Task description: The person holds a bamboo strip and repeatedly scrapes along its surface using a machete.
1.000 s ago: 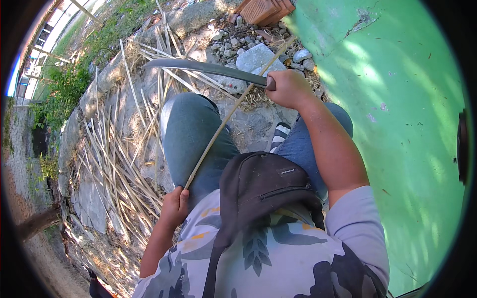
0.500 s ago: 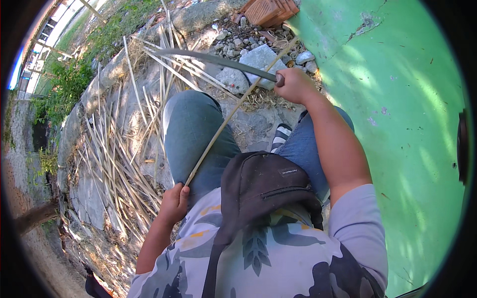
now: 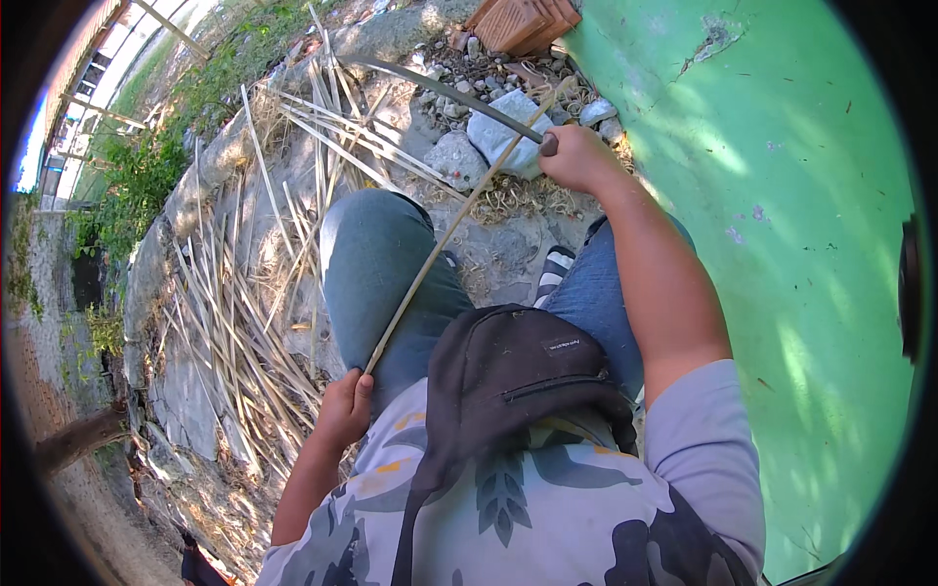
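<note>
My left hand [image 3: 345, 408] is closed round the near end of a long thin wooden strip [image 3: 437, 256], probably split bamboo. From there the strip slants up and right across my left thigh, its far part near a pale stone block [image 3: 508, 127]. My right hand [image 3: 576, 159] grips the handle of a machete [image 3: 454, 95] with a long dark blade. The blade points to the far left and crosses the strip close to the handle; whether its edge touches the strip I cannot tell.
Many loose strips [image 3: 234, 332] lie heaped on the ground to my left. Stones and rubble [image 3: 454, 159] sit ahead, beside stacked orange tiles [image 3: 526, 24]. A green wall or floor surface [image 3: 782, 293] fills the right side. A black bag [image 3: 518, 366] hangs at my front.
The machete's blade has tilted, its tip moving farther away and to the right. My right hand has shifted slightly, while my left hand keeps its hold on the strip.
</note>
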Tool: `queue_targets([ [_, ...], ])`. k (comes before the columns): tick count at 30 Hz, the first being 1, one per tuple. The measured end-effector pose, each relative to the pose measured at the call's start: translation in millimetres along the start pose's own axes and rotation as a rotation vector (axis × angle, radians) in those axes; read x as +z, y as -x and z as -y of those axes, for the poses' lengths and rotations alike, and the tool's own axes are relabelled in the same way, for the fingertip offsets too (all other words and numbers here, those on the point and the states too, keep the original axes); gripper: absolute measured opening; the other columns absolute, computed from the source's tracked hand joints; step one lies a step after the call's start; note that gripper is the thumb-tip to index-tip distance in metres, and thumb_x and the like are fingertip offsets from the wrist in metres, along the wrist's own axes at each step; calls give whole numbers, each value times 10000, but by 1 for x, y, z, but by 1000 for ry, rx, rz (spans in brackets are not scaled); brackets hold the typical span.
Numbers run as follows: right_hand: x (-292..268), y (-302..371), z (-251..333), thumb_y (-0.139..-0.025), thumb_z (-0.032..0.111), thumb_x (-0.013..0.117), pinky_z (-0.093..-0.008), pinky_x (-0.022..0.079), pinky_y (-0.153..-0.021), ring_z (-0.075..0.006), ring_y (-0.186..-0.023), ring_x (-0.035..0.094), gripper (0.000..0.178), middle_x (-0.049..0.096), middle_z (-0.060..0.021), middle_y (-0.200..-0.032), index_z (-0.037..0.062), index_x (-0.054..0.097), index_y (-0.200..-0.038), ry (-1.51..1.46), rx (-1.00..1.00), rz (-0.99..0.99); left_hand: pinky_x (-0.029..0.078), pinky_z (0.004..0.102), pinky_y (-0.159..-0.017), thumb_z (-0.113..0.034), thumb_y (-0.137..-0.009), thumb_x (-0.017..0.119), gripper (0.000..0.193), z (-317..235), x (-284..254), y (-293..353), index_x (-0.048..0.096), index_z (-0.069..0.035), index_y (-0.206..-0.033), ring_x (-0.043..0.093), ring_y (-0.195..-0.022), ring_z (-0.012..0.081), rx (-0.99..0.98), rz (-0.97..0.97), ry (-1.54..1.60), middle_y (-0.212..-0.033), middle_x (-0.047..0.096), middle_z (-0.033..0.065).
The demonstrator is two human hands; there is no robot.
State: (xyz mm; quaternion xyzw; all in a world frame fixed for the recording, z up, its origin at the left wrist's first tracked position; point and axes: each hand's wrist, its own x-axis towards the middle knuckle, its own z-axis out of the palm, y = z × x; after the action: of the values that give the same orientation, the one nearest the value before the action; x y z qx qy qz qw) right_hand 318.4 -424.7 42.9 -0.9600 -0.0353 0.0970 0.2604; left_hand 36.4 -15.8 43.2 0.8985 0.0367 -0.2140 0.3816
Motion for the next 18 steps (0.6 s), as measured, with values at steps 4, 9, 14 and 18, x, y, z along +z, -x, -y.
queue_targets([
  [4,-7,13,12,-811,258,618,-472,532,-755,-387,-841,676,207,695,-198,-865,85,699,-889,18,-47,-71,408,447,-566,-362,-1055,456,445,5,-1,2,483,3,-803,488,-569,406,17,-9,-27,-637,501,226],
  [9,-14,14,18,-814,244,615,-503,512,-737,-420,-806,657,196,675,-218,-820,60,671,-852,140,-153,-40,409,447,-570,-359,-1055,459,439,6,-2,2,483,4,-810,473,-570,402,-6,-11,12,-642,498,228],
  [14,-16,2,-13,-782,233,639,-455,532,-777,-370,-855,682,196,706,-182,-888,82,699,-892,-14,17,-62,406,454,-570,-363,-1055,457,440,9,0,-2,484,8,-820,476,-570,402,-25,20,35,-643,499,230],
  [18,-11,10,-2,-764,229,659,-459,519,-737,-378,-803,671,198,684,-192,-826,65,689,-871,1,-93,-69,406,440,-564,-379,-1059,440,456,9,-3,0,493,6,-820,477,-564,384,-10,31,21,-635,499,223],
])
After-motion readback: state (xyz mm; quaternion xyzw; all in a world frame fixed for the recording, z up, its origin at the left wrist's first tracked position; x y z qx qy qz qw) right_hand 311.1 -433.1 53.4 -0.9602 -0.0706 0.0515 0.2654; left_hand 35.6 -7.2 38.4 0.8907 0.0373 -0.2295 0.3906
